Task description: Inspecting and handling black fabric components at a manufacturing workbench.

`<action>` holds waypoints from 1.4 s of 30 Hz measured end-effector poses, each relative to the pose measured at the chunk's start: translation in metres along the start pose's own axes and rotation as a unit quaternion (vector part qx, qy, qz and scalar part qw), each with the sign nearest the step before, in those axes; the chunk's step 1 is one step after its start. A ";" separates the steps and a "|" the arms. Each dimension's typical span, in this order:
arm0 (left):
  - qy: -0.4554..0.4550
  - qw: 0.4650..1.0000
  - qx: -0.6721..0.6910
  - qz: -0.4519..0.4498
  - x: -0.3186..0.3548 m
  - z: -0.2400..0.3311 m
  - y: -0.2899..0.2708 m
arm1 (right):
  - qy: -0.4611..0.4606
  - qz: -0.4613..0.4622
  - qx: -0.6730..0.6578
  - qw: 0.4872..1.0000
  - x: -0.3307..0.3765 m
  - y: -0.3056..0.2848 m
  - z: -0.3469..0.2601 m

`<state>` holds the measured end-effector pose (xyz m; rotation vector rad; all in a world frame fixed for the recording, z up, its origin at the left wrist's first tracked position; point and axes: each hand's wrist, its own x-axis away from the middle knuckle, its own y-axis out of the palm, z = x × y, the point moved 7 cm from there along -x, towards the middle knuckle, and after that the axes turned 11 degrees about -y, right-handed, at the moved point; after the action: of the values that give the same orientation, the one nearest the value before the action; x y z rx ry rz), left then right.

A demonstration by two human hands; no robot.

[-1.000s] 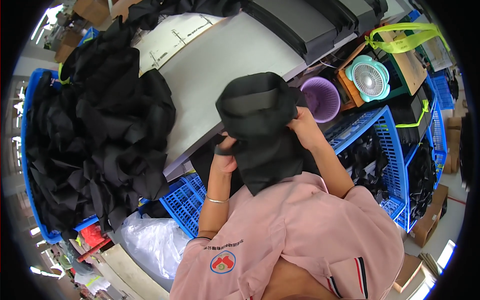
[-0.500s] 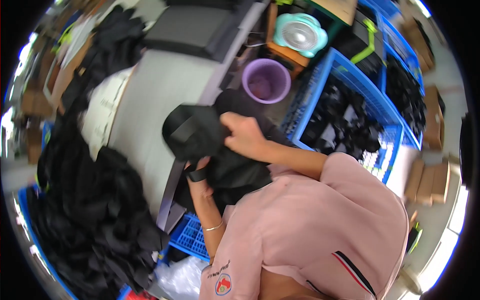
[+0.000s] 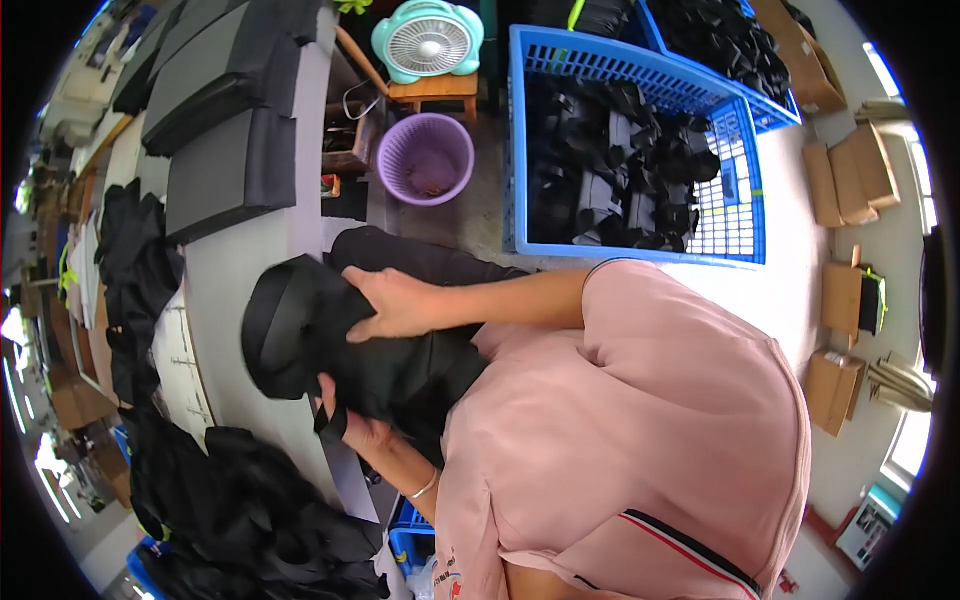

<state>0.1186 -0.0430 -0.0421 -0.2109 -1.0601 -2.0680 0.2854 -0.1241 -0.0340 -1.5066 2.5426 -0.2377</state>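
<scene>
Over my lap, both hands hold a black fabric piece (image 3: 300,335) with a rounded, folded end that reaches over the table edge. My right hand (image 3: 395,300) grips its upper side, the thumb lying across the cloth and the fingertips partly hidden. Underneath, my left hand (image 3: 352,425) pinches the lower edge. A narrow black band (image 3: 332,424) crosses the left hand; I cannot tell whether it is worn or part of the cloth. More black cloth lies between the hands and my pink shirt.
Neat black stacks (image 3: 235,165) stand on the grey table (image 3: 225,300), and a loose black heap (image 3: 250,510) covers its near left. A purple basket (image 3: 427,160) sits below a turquoise fan (image 3: 428,45) on a stool. The blue crate (image 3: 515,150) at right holds black and grey pieces.
My view has turned to the right. The fabric piece remains in both hands, with its rounded end now further left; my right hand has shifted from a closed grip to a flatter one on top.
</scene>
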 end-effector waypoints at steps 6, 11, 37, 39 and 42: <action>-0.032 0.998 -0.051 -0.002 -0.008 -0.019 0.003 | -0.018 0.058 -0.077 0.995 0.009 -0.035 0.057; -0.050 0.980 -0.189 -0.028 -0.013 -0.041 0.006 | 0.127 0.321 -0.364 0.865 0.092 -0.141 0.164; -0.056 0.988 -0.099 0.102 0.010 -0.047 -0.089 | -0.295 0.039 0.292 0.909 -0.070 -0.039 0.029; -0.030 0.991 -0.095 0.087 0.016 -0.036 -0.089 | -0.400 0.011 0.288 0.870 -0.128 0.027 -0.022; -0.004 0.994 -0.087 0.061 0.028 -0.022 -0.086 | -0.443 -0.036 0.336 0.831 -0.213 0.104 -0.054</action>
<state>0.0427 -0.0460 -0.0961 -0.3622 -0.8496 -2.0502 0.2852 0.1145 0.0098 -1.0511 1.4388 -0.3050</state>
